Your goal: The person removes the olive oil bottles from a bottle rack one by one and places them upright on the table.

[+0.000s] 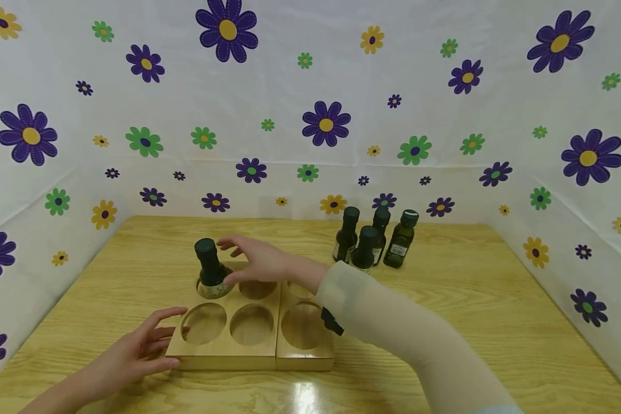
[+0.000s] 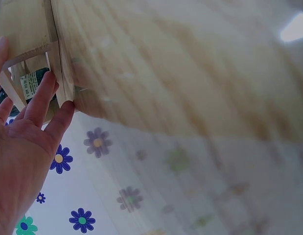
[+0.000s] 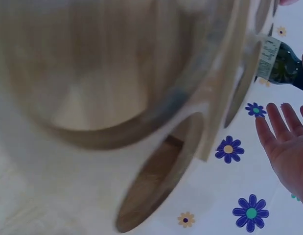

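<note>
A dark green glass bottle point(image 1: 210, 267) with a dark cap and pale label stands in the back left hole of a wooden holder point(image 1: 227, 363). My right hand point(image 1: 261, 260) is beside it, thumb near the label and fingers loosely bent by the neck. In the right wrist view, the fingers of that hand point(image 3: 288, 152) look extended and apart from the bottle point(image 3: 284, 63). Against the holder's left side rests my left hand point(image 1: 134, 348), its thumb at the front corner. The left wrist view shows these fingers point(image 2: 39, 100) fairly straight along the wood.
A second wooden holder point(image 1: 305, 363) adjoins the first on the right, partly hidden under my right forearm. Several similar bottles point(image 1: 401, 241) stand grouped behind it, to the right. The wood-grain tabletop point(image 1: 471, 322) meets flower-patterned white cloth point(image 1: 269, 103) at the back and sides.
</note>
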